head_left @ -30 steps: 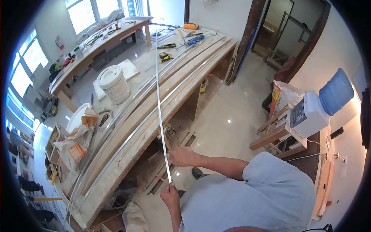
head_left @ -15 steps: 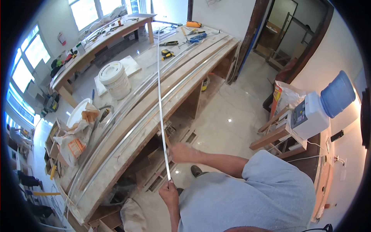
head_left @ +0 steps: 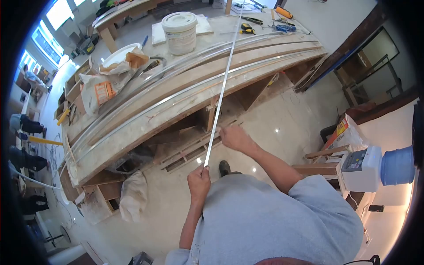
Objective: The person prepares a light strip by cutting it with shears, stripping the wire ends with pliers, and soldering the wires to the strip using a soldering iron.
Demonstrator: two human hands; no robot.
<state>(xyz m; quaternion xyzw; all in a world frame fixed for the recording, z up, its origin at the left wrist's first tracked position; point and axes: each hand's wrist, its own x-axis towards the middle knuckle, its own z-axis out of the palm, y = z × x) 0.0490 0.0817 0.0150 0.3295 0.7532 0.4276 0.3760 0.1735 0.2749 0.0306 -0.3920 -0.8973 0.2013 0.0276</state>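
A long, thin white strip (head_left: 224,84) runs from my body up and away across the workbench. My left hand (head_left: 199,183) is closed round its near end, thumb on top. Further along, my right hand (head_left: 236,138) is curled beside the strip, fingertips right at its edge and slightly blurred; I cannot tell what is pinched in them. Beyond both hands lies the long curved wooden workbench (head_left: 128,128), with bent wood and metallic strips along its top.
On the bench stand a white lidded bucket (head_left: 179,35), a torn paper bag (head_left: 95,92), a yellow-black tape measure (head_left: 247,28) and blue clamps (head_left: 285,28). A water dispenser (head_left: 362,168) is at the right. Slatted wood (head_left: 190,157) lies on the floor below the bench. People work at far left.
The view has swung left and downward, so the bench sits higher and turned. My left hand still holds the strip's end; my right hand stays beside the strip, less blurred.
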